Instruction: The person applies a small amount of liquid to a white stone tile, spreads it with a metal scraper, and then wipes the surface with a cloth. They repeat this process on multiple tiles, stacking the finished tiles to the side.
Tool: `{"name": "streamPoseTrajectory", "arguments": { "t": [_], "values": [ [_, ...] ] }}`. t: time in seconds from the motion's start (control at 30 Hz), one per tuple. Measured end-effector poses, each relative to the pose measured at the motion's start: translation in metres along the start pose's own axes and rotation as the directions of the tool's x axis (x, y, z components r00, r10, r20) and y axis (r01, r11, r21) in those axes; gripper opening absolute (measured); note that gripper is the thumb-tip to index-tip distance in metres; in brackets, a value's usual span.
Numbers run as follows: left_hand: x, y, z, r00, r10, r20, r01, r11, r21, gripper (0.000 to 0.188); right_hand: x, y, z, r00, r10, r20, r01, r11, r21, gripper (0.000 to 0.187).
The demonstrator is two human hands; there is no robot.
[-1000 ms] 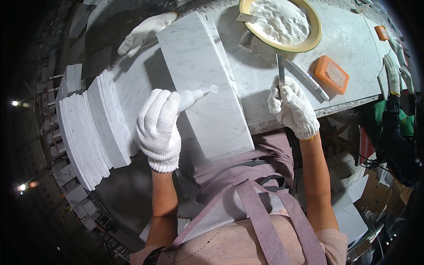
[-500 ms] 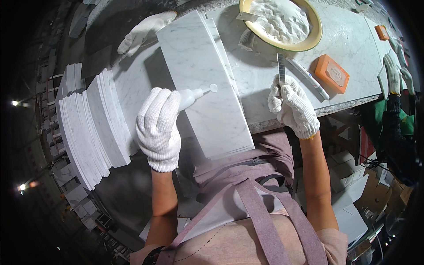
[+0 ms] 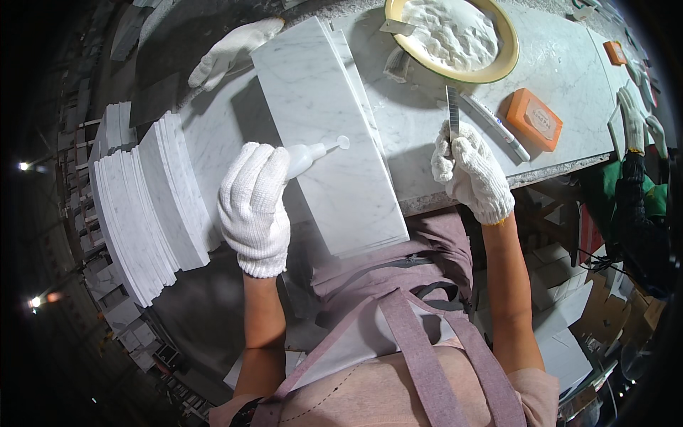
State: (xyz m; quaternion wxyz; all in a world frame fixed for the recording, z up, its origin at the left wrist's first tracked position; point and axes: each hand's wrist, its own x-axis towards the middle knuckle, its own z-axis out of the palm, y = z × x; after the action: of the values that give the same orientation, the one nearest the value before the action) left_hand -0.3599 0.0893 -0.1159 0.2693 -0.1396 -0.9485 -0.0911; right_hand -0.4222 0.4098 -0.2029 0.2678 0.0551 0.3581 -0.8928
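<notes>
Bottle in left hand, at marble slab

Bottle: translucent, tilted, grasped in the gloved left hand above the slab; nozzle directed at a pale dab on its face, contact uncertain.
Blade: thin, metal, pinched between thumb and fingers of the gloved right hand, right of the slab.
Marker: white, near the right hand.
Box: orange, beside the marker.
Bowl: yellow-rimmed, holding white powder.
Stack: marble strips, left of the left hand.

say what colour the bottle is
The bottle is translucent white, best seen in the head view.
</notes>
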Motion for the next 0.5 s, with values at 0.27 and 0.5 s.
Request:
{"name": "streamPoseTrajectory", "arguments": {
  "t": [0.27, 0.5],
  "values": [
    [-0.004, -0.006, 0.005, 0.999, -0.027, -0.016, 0.026, 0.996, -0.084, 0.056, 0.001, 0.0, 0.0, 1.0, 0.003, 0.017, -0.002, 1.0, -0.012, 0.039],
    [-0.015, 0.001, 0.012, 0.854, -0.5, 0.142, 0.437, 0.543, -0.717, 0.055, 0.002, -0.003, 0.001, 0.999, 0.016, 0.036, -0.013, 0.998, -0.062, 0.038]
  ]
}}
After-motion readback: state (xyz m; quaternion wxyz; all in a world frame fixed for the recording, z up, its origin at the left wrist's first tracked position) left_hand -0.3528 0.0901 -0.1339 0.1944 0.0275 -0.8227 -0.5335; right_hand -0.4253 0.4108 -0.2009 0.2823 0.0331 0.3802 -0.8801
